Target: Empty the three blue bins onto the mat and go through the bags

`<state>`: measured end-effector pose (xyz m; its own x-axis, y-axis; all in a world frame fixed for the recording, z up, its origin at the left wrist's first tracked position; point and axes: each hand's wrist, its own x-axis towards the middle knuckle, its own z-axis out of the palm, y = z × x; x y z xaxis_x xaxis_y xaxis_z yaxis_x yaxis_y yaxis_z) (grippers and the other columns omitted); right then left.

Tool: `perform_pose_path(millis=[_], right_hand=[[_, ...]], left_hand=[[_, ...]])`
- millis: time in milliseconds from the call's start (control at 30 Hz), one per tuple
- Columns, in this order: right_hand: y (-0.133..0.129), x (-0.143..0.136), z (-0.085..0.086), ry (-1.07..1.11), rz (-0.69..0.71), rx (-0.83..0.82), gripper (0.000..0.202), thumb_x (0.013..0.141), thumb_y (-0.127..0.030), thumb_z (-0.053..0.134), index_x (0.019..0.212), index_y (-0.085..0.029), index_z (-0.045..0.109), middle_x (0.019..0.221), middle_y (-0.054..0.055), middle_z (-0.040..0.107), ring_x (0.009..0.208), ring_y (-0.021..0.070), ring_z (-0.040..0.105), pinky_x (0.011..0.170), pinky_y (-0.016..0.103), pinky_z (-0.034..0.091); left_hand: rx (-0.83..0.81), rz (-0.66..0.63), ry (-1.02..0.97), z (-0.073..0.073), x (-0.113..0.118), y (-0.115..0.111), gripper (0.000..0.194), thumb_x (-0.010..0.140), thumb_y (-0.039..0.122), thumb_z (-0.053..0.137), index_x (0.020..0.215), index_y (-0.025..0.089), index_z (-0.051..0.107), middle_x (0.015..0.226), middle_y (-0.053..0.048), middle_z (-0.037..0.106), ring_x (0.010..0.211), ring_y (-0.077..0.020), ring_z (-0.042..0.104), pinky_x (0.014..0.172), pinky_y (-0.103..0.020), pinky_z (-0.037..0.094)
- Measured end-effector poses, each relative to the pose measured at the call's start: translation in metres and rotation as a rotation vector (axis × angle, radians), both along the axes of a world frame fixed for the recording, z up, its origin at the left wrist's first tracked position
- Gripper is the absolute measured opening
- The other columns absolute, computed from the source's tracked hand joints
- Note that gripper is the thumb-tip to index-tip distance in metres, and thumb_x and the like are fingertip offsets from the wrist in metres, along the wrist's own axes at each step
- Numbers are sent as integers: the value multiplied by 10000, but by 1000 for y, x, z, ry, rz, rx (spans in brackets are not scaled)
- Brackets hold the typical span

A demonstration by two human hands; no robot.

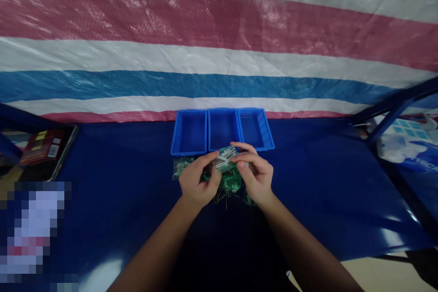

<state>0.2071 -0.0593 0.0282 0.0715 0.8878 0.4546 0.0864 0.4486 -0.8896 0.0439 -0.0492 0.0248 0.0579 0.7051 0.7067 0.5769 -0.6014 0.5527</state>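
Hands meet at the centre of the frame, just below a row of three blue bins: the left hand [196, 182] and the right hand [255, 175] together hold a small clear bag [224, 159] with pale, stick-like parts inside, lifted a little above a pile of green parts [230, 183] lying on the dark blue desk [130, 182]. Each grip is closed on the bag, thumb and fingertips pinching it from opposite ends, left end and right end. The step in hand looks like handling or opening this bag over the pile, with sorting into the bins a likely follow-on; a next move would call for a firm pinch at both ends and a steady pull so that the small parts do not scatter. The left bin [189, 133], the middle bin [223, 128] and the right bin [256, 130] stand side by side, touching, and appear to hold nothing. Both forearms rise from the lower edge of the frame and converge, wrists bent slightly inward, palms turned toward each other. A striped tarp [219, 45] fills the upper half of the frame, and a dark red box [43, 146] lies at the left edge.
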Motion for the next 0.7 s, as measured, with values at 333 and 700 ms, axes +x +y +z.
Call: perform_pose_path(millis=[333,700], right_hand=[[2,-3,-2,-36,-19,31,181,829,-109,640,953,-223,704,924,38,718,1178,183,637,1028,402,553],[2,-2,-4,-72,-34,-5,201,828,-159,663,1007,-236,713,1007,43,716,1159,171,641,1010,398,575]], left_hand=[[-32,-106,-152,-7,-4,-2,348,859,178,571,1202,199,626,1079,-24,714,887,-53,688,805,-134,578],[-43,4,-122,-7,0,-1,322,817,154,648,1135,205,646,993,-1,717,786,-29,670,748,-123,581]])
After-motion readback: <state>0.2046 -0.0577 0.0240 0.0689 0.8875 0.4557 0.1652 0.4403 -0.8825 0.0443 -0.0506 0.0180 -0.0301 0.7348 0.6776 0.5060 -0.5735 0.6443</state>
